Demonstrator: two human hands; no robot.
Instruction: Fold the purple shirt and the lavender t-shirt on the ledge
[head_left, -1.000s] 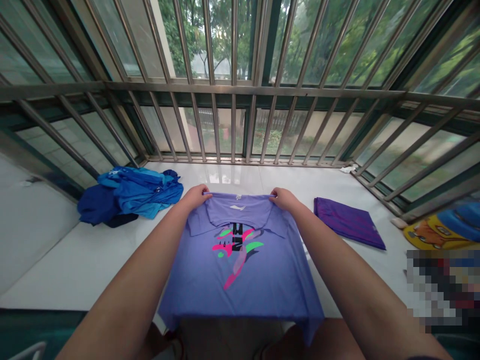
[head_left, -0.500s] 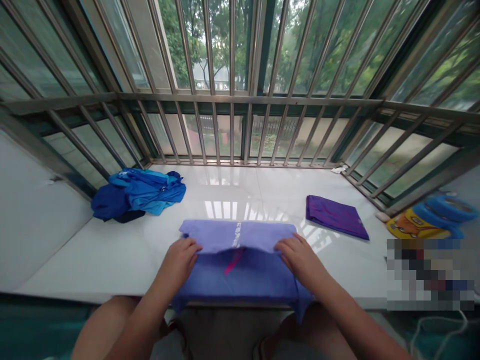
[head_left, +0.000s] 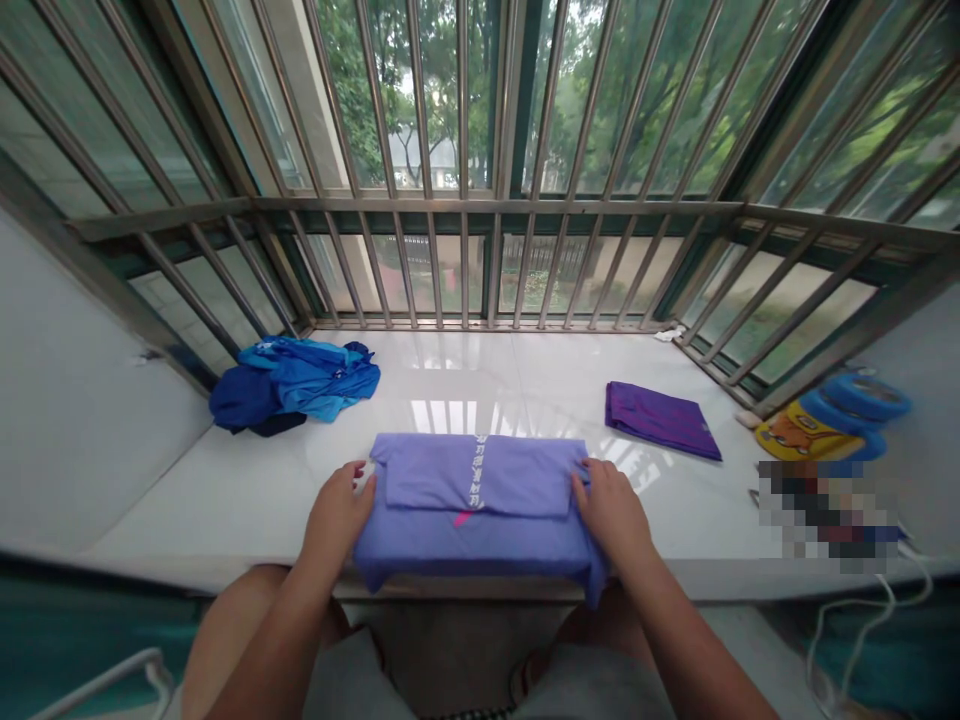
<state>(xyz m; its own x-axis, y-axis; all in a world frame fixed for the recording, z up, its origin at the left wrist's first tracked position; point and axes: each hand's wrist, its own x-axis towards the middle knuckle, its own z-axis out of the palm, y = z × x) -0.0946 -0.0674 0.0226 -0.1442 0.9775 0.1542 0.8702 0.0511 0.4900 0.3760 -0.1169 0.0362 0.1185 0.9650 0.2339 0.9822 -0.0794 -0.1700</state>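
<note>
Both forearms are bare right up to the frame's edge, no sleeves showing, no watch or bracelet. The left hand [head_left: 337,515] shows red-painted nails at the fingers [head_left: 360,468]; the right hand [head_left: 613,510] wears no ring. Below, grey shorts [head_left: 352,680] cover the lap, knees bare.

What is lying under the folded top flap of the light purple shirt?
Under the flap lies the shirt's lower layer; a pink bit of print peeks out. The rest of the print is covered.

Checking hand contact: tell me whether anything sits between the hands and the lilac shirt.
Nothing visible does. The left hand and right hand rest directly against the side edges of the folded lilac shirt.
</note>
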